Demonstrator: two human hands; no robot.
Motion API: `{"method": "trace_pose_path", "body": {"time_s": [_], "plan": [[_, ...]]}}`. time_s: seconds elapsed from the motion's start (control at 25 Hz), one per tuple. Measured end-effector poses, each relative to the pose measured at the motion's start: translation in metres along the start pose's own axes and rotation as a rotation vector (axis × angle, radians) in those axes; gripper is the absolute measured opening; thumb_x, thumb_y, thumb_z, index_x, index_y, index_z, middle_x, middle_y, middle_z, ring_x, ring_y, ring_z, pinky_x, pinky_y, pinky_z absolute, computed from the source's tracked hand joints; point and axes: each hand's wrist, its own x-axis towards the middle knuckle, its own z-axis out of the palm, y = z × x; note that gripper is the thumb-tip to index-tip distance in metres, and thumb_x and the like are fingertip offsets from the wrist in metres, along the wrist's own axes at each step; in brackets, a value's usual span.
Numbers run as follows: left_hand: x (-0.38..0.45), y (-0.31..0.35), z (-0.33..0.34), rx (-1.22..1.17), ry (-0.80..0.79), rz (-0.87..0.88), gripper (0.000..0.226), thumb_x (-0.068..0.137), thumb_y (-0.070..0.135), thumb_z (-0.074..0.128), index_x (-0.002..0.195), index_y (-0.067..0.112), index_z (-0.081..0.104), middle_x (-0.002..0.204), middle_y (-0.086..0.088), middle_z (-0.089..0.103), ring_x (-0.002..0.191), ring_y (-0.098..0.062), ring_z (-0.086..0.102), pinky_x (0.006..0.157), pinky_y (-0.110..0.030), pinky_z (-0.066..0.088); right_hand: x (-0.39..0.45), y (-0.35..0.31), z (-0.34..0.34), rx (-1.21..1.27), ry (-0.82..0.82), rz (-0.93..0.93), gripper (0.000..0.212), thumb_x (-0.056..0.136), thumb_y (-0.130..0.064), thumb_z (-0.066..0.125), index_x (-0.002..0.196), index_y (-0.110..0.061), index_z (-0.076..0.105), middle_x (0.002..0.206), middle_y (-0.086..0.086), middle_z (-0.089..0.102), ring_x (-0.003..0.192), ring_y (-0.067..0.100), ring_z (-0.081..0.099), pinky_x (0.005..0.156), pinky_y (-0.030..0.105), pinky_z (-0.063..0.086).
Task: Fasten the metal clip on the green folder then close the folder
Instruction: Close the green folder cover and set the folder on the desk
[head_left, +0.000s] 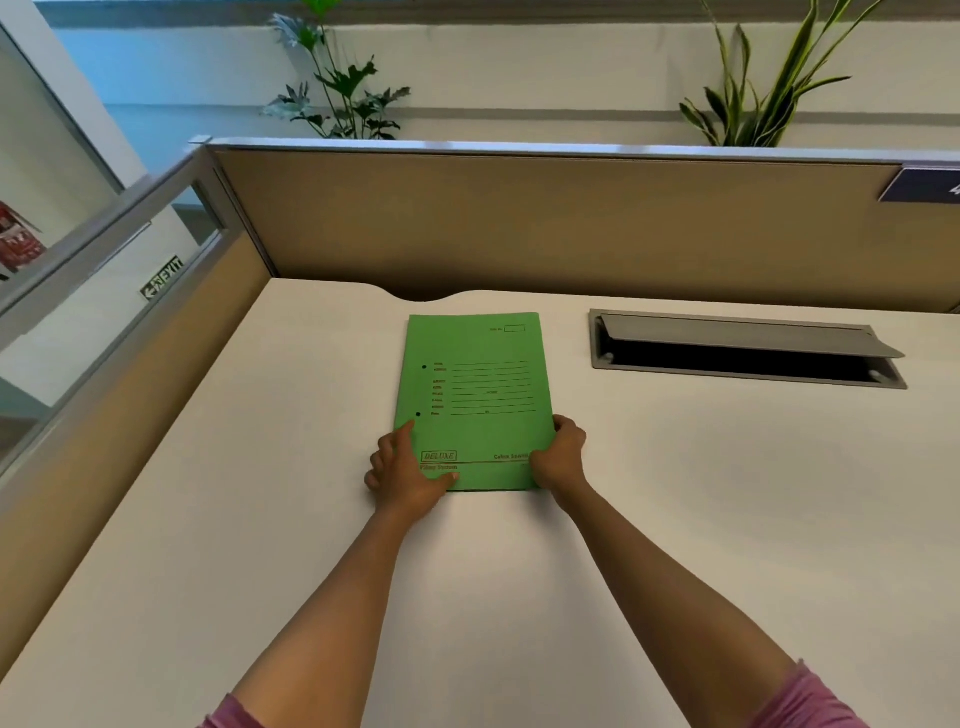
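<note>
A green folder (475, 395) lies closed and flat on the white desk (311, 519), its printed front cover facing up with two small holes near its left edge. My left hand (405, 470) rests on the folder's near left corner, thumb on the cover and index finger along the left edge. My right hand (558, 454) grips the near right edge, fingers curled around it. The metal clip is hidden inside the folder.
A grey cable tray (743, 348) with its lid propped open is set into the desk to the right of the folder. Tan partition walls (519, 223) close the desk at the back and left. Plants (753, 93) stand behind the partition.
</note>
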Motion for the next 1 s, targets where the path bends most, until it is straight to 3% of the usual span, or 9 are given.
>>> {"method": "trace_pose_path", "body": {"time_s": [0.12, 0.24, 0.4, 0.64, 1.0], "plan": [[-0.002, -0.008, 0.017, 0.238, -0.138, 0.120, 0.103, 0.077, 0.069, 0.062, 0.156, 0.030, 0.010, 0.166, -0.003, 0.000, 0.154, -0.028, -0.012, 0.120, -0.054, -0.009, -0.007, 0.009, 0.003, -0.188, -0.030, -0.157, 0.065, 0.080, 0.011, 0.046, 0.142, 0.006, 0.029, 0.147, 0.020, 0.027, 0.134, 0.032, 0.034, 0.115, 0.034, 0.030], [-0.004, -0.012, 0.027, 0.296, -0.225, 0.137, 0.109, 0.077, 0.081, 0.047, 0.157, 0.031, -0.007, 0.164, -0.003, -0.025, 0.149, -0.025, -0.031, 0.116, -0.053, -0.022, -0.013, 0.022, 0.004, -0.262, -0.023, -0.236, 0.054, 0.095, 0.001, 0.034, 0.148, 0.000, 0.024, 0.159, 0.014, 0.019, 0.145, 0.027, 0.024, 0.120, 0.031, 0.021], [0.000, -0.018, 0.022, 0.375, -0.292, 0.167, 0.103, 0.082, 0.080, 0.038, 0.155, 0.032, -0.016, 0.161, -0.001, -0.032, 0.147, -0.023, -0.034, 0.115, -0.054, -0.023, -0.017, 0.044, 0.002, -0.458, -0.097, -0.369, 0.053, 0.097, -0.001, 0.036, 0.149, -0.002, 0.028, 0.162, 0.013, 0.016, 0.150, 0.030, 0.014, 0.124, 0.040, 0.008], [0.010, -0.022, 0.011, 0.416, -0.361, 0.225, 0.095, 0.088, 0.074, 0.037, 0.154, 0.033, -0.017, 0.161, 0.003, -0.033, 0.147, -0.021, -0.034, 0.118, -0.056, -0.020, -0.024, 0.065, -0.008, -0.672, -0.169, -0.488, 0.064, 0.099, -0.031, 0.042, 0.154, -0.012, 0.015, 0.164, 0.006, 0.009, 0.152, 0.024, 0.004, 0.123, 0.037, 0.000], [0.009, -0.004, 0.002, 0.448, -0.429, 0.174, 0.092, 0.093, 0.065, 0.040, 0.155, 0.029, -0.017, 0.162, 0.001, -0.032, 0.149, -0.024, -0.031, 0.117, -0.060, -0.017, -0.025, 0.055, -0.010, -0.695, -0.212, -0.429, 0.063, 0.099, -0.022, 0.040, 0.155, -0.013, 0.010, 0.165, 0.005, 0.004, 0.152, 0.024, 0.002, 0.123, 0.039, -0.001]]}}
